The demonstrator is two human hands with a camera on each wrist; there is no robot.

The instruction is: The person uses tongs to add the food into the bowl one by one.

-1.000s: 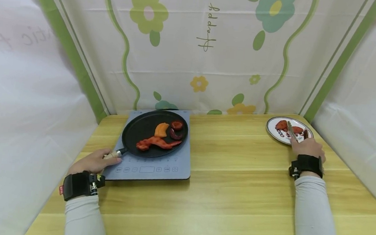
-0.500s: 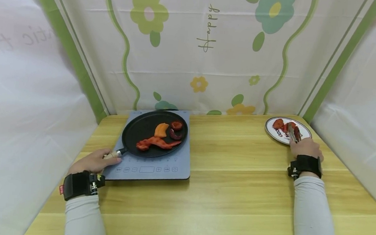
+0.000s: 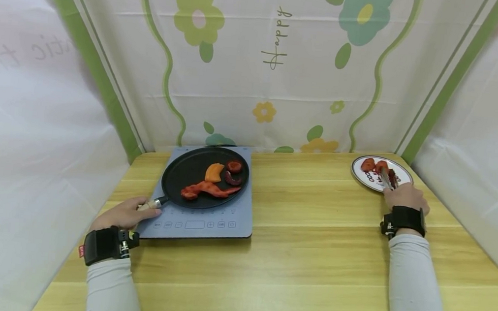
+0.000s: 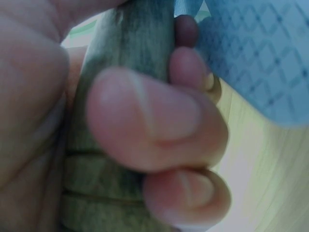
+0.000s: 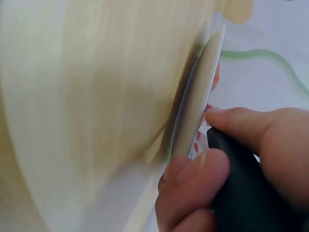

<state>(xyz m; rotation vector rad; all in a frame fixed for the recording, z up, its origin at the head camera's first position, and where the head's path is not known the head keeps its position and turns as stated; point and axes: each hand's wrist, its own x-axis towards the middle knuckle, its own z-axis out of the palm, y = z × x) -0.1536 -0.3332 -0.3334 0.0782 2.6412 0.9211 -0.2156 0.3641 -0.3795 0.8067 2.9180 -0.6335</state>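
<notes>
My left hand [image 3: 126,214] grips the wooden handle [image 4: 128,38] of a black frying pan [image 3: 180,174], fingers curled round it in the left wrist view. In the pan lie a red chicken wing [image 3: 206,189], an orange slice of food [image 3: 214,172], a round red piece [image 3: 233,166] and a dark curved piece [image 3: 231,178]. At the far right, my right hand [image 3: 407,196] holds metal tongs [image 3: 385,179] over a white plate [image 3: 403,173]. The tongs' tips meet a red piece of food [image 3: 382,166]; another red piece [image 3: 367,165] and a dark one [image 3: 392,178] lie beside it.
Under the pan is a grey induction cooktop [image 3: 243,219] with its control panel toward me. Both stand on a wooden table [image 3: 302,259]. Flower-printed cloth [image 3: 234,75] hangs behind, with white cloth walls at both sides.
The tongs' arms, spread wide a second ago, have come closer together round the food on the plate, whose pieces have shifted slightly. My left hand and the pan stay put.
</notes>
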